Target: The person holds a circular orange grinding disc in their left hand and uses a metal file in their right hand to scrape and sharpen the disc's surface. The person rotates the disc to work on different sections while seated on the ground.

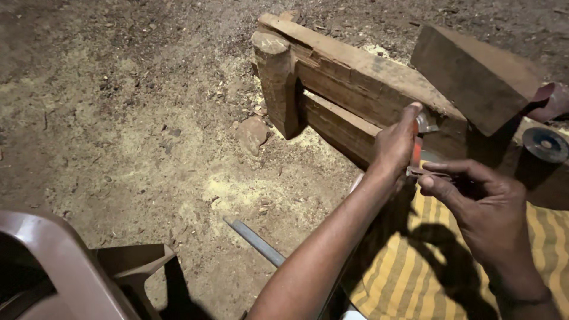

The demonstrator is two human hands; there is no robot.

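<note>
Orange-handled tool point(417, 148) gripped in left hand point(396, 146), right hand point(483, 204) perhaps pinching its lower end.

**Two bare hands meet over the wooden beam**

The left hand point(396, 145) is clenched, thumb pointing up, its forearm stretched out long from the lower edge. The right hand point(483, 210) sits just beside it, nearer the body, forefinger and thumb pinched, wrist bent.

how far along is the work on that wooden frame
Done: the wooden frame looks joined, and sawdust covers the ground. In hand: left hand grips an orange-handled tool while the right hand works at it. What is left cannot be told.
</note>
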